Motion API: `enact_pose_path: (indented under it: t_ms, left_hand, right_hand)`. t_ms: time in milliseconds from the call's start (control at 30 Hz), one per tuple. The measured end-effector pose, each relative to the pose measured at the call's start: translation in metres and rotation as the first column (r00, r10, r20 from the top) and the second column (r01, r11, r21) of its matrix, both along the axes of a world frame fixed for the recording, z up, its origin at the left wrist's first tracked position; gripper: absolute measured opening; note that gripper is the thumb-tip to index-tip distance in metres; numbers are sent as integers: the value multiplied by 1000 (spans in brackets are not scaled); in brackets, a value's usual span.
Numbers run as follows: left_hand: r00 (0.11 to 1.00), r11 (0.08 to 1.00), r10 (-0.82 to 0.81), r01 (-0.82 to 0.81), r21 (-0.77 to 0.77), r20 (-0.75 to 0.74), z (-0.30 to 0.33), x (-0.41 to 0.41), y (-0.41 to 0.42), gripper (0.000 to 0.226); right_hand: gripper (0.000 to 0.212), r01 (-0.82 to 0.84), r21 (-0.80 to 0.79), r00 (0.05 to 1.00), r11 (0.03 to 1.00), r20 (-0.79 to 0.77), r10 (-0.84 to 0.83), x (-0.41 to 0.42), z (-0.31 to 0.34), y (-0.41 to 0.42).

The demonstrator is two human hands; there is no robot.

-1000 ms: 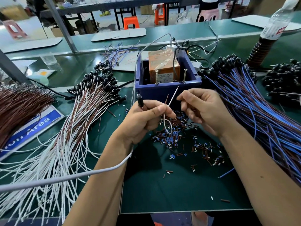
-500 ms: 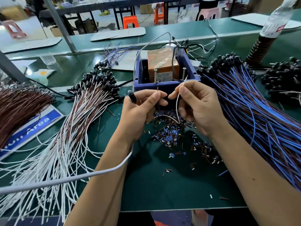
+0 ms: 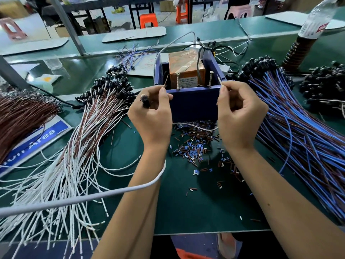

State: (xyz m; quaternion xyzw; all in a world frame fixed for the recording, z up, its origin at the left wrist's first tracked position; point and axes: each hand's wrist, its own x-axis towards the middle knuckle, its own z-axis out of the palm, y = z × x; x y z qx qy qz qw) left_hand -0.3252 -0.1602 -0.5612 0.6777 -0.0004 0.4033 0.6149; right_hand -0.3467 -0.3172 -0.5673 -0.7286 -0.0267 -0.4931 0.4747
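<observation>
You are holding both hands up side by side, just in front of the blue box [image 3: 194, 101], wrists bent back and forearms coming in from the bottom edge. Your left hand [image 3: 151, 120] is curling its fingers round a black plug [image 3: 144, 100]. It is also pinching a brown lead [image 3: 165, 81] between thumb and forefinger, with the tip poking up by the box's near left corner. Your right hand [image 3: 240, 116] is pinching a white lead [image 3: 220, 80] the same way, other fingers curled into the palm, tip sticking up at the near right corner.

A slack white wire [image 3: 196, 127] is sagging between the two hands, low over the scraps [image 3: 194, 144] of cut insulation. It is probably one piece with both leads, but your hands are hiding the joins.

The box is sitting open-topped on the green mat [image 3: 196, 202]. It is holding an orange taped block [image 3: 186, 66] at the back, and two screws [image 3: 178, 80] are standing upright along the near wall. Grey and black cables are running over its rim.

A white-and-brown bundle [image 3: 84, 131] is lying to your left and a blue bundle [image 3: 298, 128] to your right, both on the mat.
</observation>
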Motion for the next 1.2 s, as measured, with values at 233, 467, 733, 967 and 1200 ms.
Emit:
enact_pose_path:
  t_ms: [233,467,733,967,1200]
  left_hand:
    - [998,988,-38,29,154,56,0,-7,-9,1]
    - [999,987,-31,24,156,44,-1,-8,-7,5]
    - [998,985,-14,5,171,55,2,-11,-7,5]
    - [989,999,7,-15,50,145,15,-19,-6,7]
    - [950,945,-297,278,172,96,70,-32,-52,9]
  right_hand:
    - [19,58,-108,998,992,-3,-59,1,2,3]
    - [19,57,-140,998,988,-6,-58,2,1,2]
    - [20,39,-117,999,992,-20,-41,3,-2,1]
    - [15,-13,19,999,1000,-38,14,-3,-1,0]
    - [15,10,155,1000,988,-17,-8,-21,10,-18]
